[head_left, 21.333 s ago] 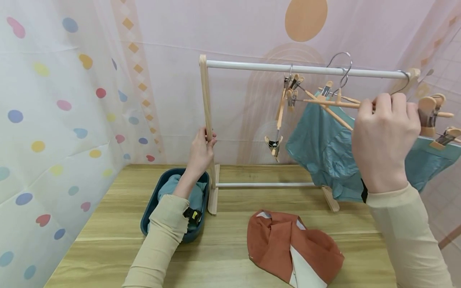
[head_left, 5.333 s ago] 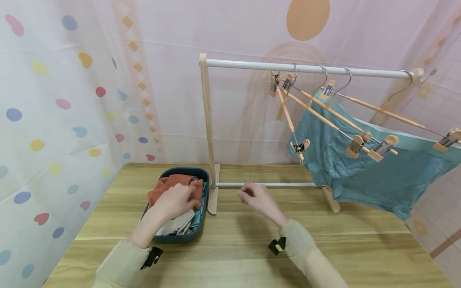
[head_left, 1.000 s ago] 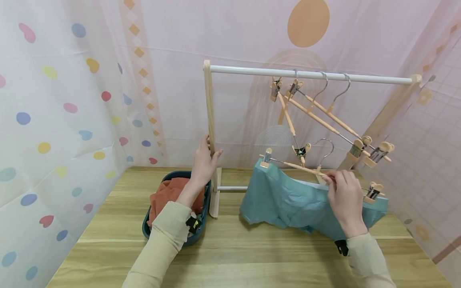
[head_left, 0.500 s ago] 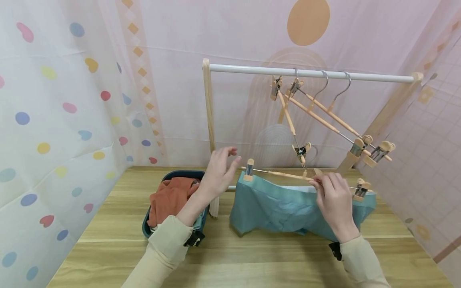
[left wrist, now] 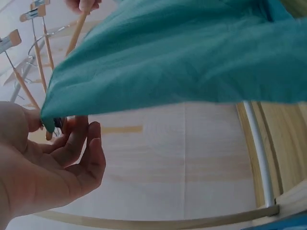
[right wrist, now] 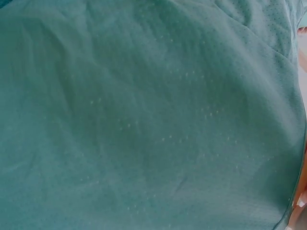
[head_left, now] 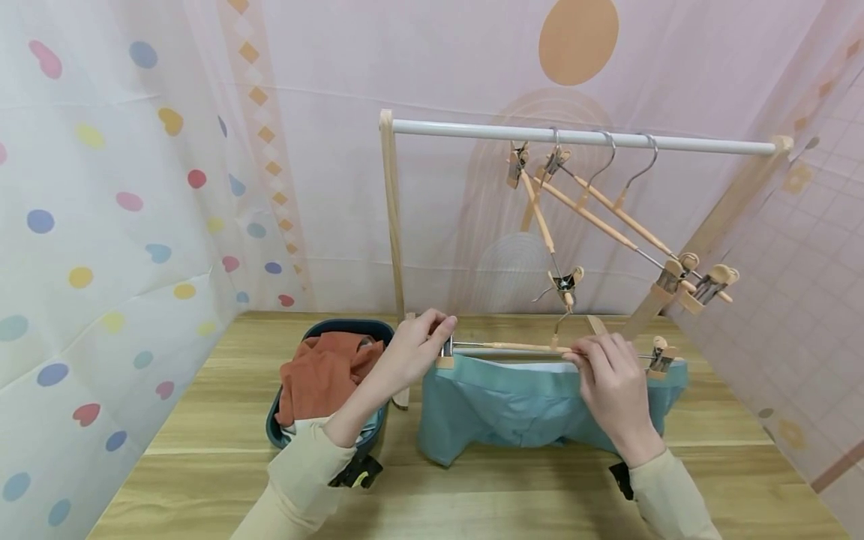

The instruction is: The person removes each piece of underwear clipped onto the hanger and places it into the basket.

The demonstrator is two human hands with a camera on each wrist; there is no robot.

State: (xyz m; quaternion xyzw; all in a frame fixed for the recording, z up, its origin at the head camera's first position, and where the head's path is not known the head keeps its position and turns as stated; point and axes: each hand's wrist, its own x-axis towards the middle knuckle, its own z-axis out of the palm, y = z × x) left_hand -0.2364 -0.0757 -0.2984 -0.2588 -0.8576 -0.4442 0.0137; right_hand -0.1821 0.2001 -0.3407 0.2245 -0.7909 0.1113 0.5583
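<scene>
Teal briefs or shorts hang from a clip hanger low over the table, in front of the rack. My right hand grips the hanger's bar right of its hook. At the hanger's left end, my left hand pinches the clip with thumb and fingers. In the left wrist view my left hand is at the corner of the teal cloth, which partly hides the clip. The right clip holds the other waistband corner. Teal cloth fills most of the right wrist view.
Several clip hangers without clothes, one of them a wooden-barred hanger, hang from the rack's white rail. Left of the rack's post, a dark blue basin holds a rust-coloured garment and other clothes. Curtains stand behind the table.
The rust garment went from table to basin. The hanger with the teal garment came off the rail and moved down and left. My left hand left the rack post for the left clip.
</scene>
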